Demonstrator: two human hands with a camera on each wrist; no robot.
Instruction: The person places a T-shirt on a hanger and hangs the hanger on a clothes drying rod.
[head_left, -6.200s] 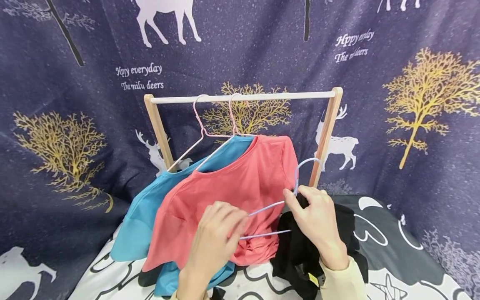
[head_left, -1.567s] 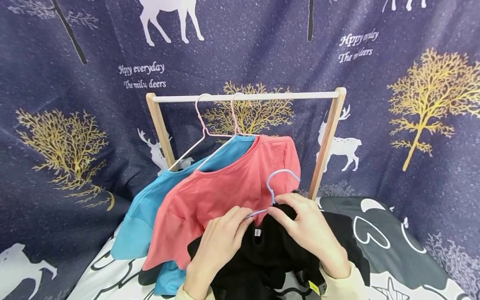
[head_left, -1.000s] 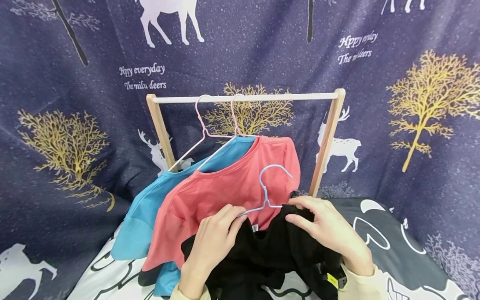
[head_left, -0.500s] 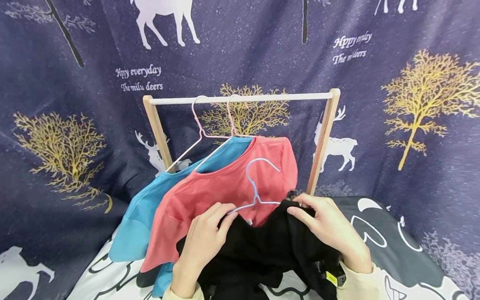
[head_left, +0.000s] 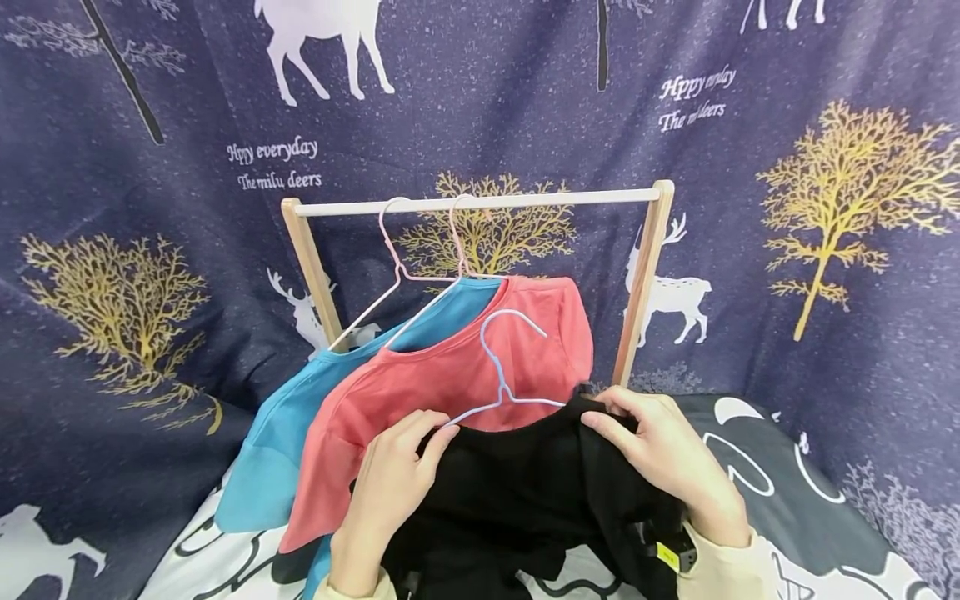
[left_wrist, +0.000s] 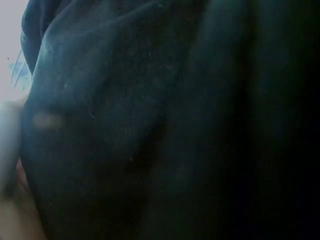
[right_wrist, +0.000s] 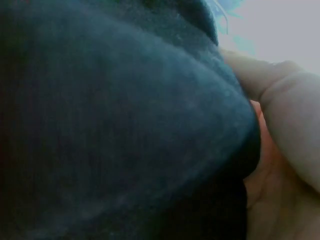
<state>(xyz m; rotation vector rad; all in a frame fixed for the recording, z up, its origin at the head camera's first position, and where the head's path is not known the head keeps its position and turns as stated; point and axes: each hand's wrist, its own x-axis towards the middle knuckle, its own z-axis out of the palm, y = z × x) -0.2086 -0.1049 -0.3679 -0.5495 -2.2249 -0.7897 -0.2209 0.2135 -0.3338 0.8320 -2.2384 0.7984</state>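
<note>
A black shirt (head_left: 517, 475) hangs between the two hands, with a light blue hanger (head_left: 501, 390) inside its neckline. The hanger's hook stands up in front of the coral shirt. At the left shoulder my left hand (head_left: 390, 475) pinches the hanger arm and the cloth between thumb and fingers. My right hand (head_left: 671, 450) pinches the black cloth at the other shoulder, where the hanger's end is hidden. Dark cloth fills most of the left wrist view; in the right wrist view the shirt (right_wrist: 150, 115) lies against the thumb and palm.
Behind stands a wooden rack with a white rail (head_left: 525, 201). On it, two pink hangers (head_left: 457, 237) carry a blue shirt (head_left: 273, 454) and a coral shirt (head_left: 352, 433). A patterned cloth (head_left: 217, 550) lies underneath, and a dark printed curtain (head_left: 480, 100) covers the back.
The black shirt has come up onto the blue hanger, and its neckline is pulled wider. My right hand went from the hanger's neck to the right shoulder; my left hand shifted left.
</note>
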